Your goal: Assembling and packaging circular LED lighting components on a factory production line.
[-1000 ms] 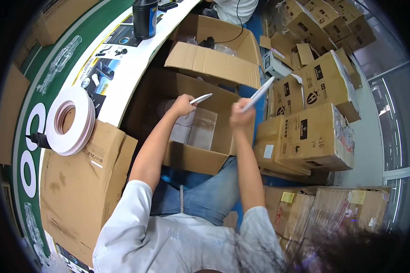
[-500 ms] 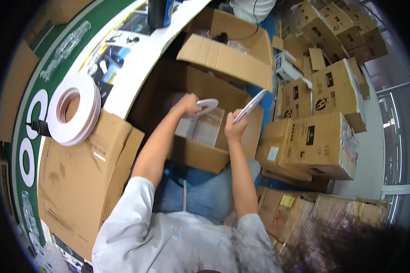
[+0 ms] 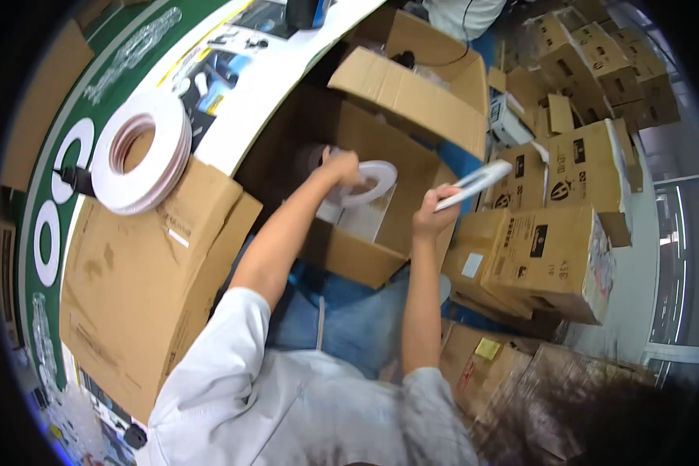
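Observation:
My left hand reaches into an open cardboard box and is closed on a flat white ring. Below that ring, pale flat-sided pieces lie at the bottom of the box. My right hand grips another white ring by one end, above the box's right side. This second ring is seen nearly edge-on and points up to the right. Shadow obscures the inside of the box beyond my left hand.
At left, a stack of white rings rests on a closed carton beside the white table edge. Single rings lie on the green surface. Another open box stands beyond. Stacked cartons line the right.
My right hand has moved right, and its ring has swung from steep to flatter. The ring in my left hand now shows more of its face. The whole view has shifted slightly.

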Motion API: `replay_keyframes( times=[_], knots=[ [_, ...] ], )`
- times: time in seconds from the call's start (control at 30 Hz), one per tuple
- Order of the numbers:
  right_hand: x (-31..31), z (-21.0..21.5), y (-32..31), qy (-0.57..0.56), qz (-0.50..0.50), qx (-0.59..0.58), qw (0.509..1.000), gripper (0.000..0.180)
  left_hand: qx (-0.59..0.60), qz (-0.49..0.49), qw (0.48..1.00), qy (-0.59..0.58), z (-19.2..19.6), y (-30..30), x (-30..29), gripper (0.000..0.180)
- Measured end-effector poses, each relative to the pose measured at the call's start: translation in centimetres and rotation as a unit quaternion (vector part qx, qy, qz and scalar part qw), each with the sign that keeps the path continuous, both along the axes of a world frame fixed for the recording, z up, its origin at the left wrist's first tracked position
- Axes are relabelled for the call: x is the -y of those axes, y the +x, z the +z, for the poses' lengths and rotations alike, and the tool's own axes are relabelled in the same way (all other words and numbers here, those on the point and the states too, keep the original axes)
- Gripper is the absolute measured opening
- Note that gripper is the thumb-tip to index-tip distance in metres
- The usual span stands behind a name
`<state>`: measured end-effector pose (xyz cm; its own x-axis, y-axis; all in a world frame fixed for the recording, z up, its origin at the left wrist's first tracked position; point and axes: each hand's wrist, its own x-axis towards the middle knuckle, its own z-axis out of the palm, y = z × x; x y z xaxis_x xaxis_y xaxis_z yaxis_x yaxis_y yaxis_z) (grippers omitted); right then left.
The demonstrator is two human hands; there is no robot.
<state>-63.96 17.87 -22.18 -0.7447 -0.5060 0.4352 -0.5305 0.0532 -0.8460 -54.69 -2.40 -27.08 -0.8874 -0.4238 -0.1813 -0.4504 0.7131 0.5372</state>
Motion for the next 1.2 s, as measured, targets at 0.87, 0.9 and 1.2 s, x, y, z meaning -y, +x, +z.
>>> replay_keyframes(
  times=[0.87, 0.9, 1.2],
  knots=[
    [1.8, 2.8, 3.2, 0.268, -0.015, -0.151, 0.951, 0.027, -0.048, 0.003, 0.993, 0.109, -1.3, -1.5, -0.9, 0.050],
    [1.2, 2.0, 2.4, 0.367, 0.042, -0.188, 0.910, 0.026, -0.042, 0.011, 0.989, 0.144, -0.8, -2.4, -1.7, 0.051],
    [-0.3, -2.9, 1.6, 0.330, 0.085, -0.097, 0.935, 0.026, 0.016, -0.027, 0.999, 0.042, 1.5, -1.6, -1.9, 0.047]
  ],
)
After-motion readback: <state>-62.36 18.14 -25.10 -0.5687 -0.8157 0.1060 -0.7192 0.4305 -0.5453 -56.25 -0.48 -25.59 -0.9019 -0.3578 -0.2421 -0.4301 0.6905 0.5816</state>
